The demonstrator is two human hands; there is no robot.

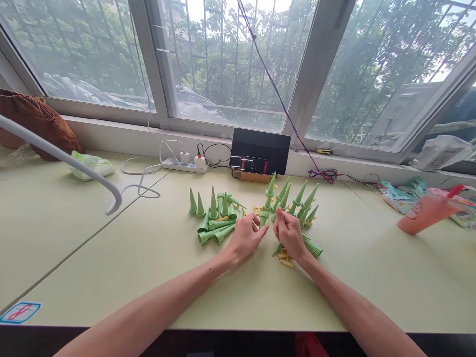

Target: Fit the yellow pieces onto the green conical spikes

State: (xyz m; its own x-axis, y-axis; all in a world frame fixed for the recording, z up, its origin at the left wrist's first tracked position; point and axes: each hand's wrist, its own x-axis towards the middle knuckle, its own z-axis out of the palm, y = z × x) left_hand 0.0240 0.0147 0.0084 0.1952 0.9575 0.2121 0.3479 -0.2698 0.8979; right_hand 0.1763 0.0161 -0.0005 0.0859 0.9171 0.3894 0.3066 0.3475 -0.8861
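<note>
My left hand [246, 234] is closed round the side of a green plastic spike [264, 217], which stands upright with its collar showing above the fingers. To its right, my right hand [290, 232] is curled into a loose fist with the thumb on top; whatever it may hold is hidden. Several green spikes [212, 204] stand or lie in a heap left of my hands. Behind the right hand, more upright spikes [298, 197] have small yellow pieces at their sides. Below that hand lie loose yellow plastic pieces [285, 259] and a lying green spike [313, 247].
At the back, a dark tablet [260, 151] leans on a brown box beside a white power strip [186, 166]. A pink drink cup [427, 213] tilts at the right. A white curved tube [74, 161] crosses the left. Tissues [92, 166] lie behind it.
</note>
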